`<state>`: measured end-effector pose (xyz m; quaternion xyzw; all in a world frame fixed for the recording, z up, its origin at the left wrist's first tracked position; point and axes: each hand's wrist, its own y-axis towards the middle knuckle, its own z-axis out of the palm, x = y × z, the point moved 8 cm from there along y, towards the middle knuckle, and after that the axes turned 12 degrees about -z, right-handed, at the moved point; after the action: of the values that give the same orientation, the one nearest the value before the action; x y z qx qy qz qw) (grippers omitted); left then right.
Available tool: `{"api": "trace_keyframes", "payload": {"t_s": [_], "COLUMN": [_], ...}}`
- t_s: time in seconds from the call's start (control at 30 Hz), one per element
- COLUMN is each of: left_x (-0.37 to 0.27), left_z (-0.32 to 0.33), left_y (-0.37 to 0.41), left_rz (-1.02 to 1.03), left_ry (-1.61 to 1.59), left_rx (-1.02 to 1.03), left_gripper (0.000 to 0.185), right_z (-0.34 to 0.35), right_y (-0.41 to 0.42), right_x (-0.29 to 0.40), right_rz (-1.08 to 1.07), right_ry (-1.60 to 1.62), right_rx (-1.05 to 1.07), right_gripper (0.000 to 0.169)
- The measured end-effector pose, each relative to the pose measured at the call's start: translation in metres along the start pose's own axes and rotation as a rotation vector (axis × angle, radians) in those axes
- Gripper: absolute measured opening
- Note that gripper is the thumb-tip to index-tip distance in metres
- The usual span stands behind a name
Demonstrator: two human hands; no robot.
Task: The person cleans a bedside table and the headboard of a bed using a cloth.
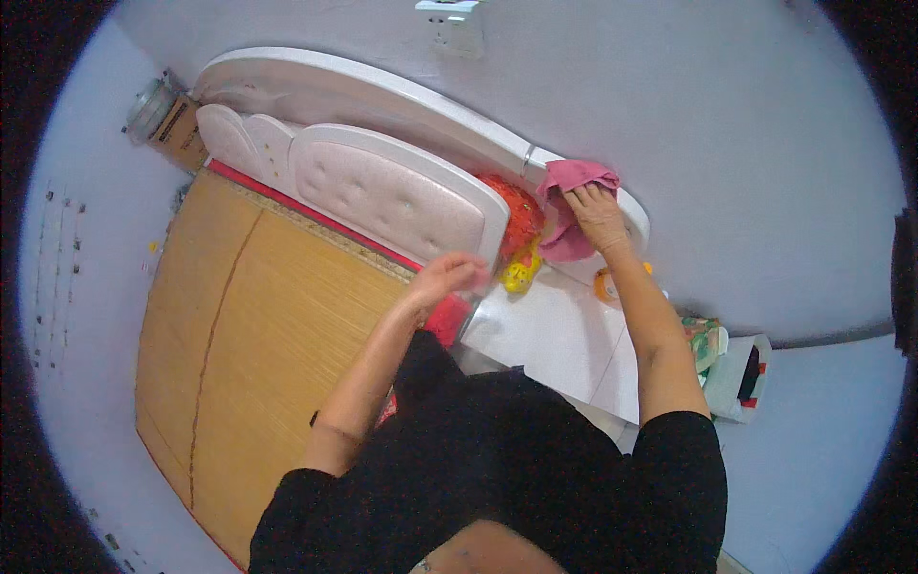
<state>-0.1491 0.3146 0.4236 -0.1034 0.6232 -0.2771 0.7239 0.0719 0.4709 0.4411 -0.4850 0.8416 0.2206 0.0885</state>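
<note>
My right hand (599, 215) is on a pink cloth (577, 172), its fingers bent over the folds. The cloth lies against the right end of the white headboard frame (401, 80) and hangs down its front. My left hand (446, 281) is at the right end of the padded headboard panel (391, 197). Its fingers are loosely bent and blurred, and I see nothing in them. Between the two hands are a red textured object (518, 208) and a yellow toy-like figure (519, 275), both partly hidden.
A white bedside surface (552, 326) bears an orange round object (607, 285) beside my right forearm. Left of me lies a bed with a tan mat (287, 316). Bags (731, 380) stand at the right wall, a cardboard box (179, 133) at the far left corner. A wall socket (450, 30) is above.
</note>
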Motion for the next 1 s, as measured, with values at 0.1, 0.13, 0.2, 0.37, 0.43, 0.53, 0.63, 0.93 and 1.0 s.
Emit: {"api": "trace_keyframes", "payload": {"t_s": [0.1,0.13,0.2,0.37,0.43,0.53,0.63,0.93,1.0], "left_x": [-0.041,-0.055,-0.080,-0.143,-0.162,-0.184,-0.199,-0.203,-0.202], "left_z": [0.013,0.015,0.016,-0.010,-0.018,-0.021,-0.019,-0.026,-0.029], "left_y": [0.018,0.025,0.041,0.076,0.089,0.099,0.116,0.170,0.172], "left_rz": [0.051,0.067,0.129,0.393,0.389,0.445,0.438,0.110,0.125], "left_ry": [0.190,0.257,0.397,0.920,1.099,1.299,1.521,1.848,1.914], "left_rx": [-0.016,-0.025,-0.090,-0.459,-0.575,-0.699,-0.781,-0.857,-0.856], "left_gripper": [0.034,0.035,0.035,0.034,0.035,0.033,0.026,0.022,0.021], "right_z": [-0.027,-0.027,-0.023,-0.025,-0.026,-0.030,-0.032,-0.034,-0.035], "right_y": [-0.039,-0.056,-0.091,-0.103,-0.087,-0.047,-0.002,0.000,-0.030], "right_x": [-0.013,-0.020,-0.031,-0.026,-0.019,-0.008,-0.007,-0.005,-0.006], "right_rz": [0.126,0.192,0.237,0.315,0.276,0.256,0.280,0.390,0.519], "right_ry": [0.002,0.028,0.035,0.040,0.016,0.062,0.070,0.087,0.007], "right_rx": [-0.085,-0.054,-0.115,-0.101,-0.126,-0.163,-0.173,-0.221,-0.293], "right_gripper": [0.046,0.046,0.047,0.050,0.046,0.042,0.041,0.038,0.038]}}
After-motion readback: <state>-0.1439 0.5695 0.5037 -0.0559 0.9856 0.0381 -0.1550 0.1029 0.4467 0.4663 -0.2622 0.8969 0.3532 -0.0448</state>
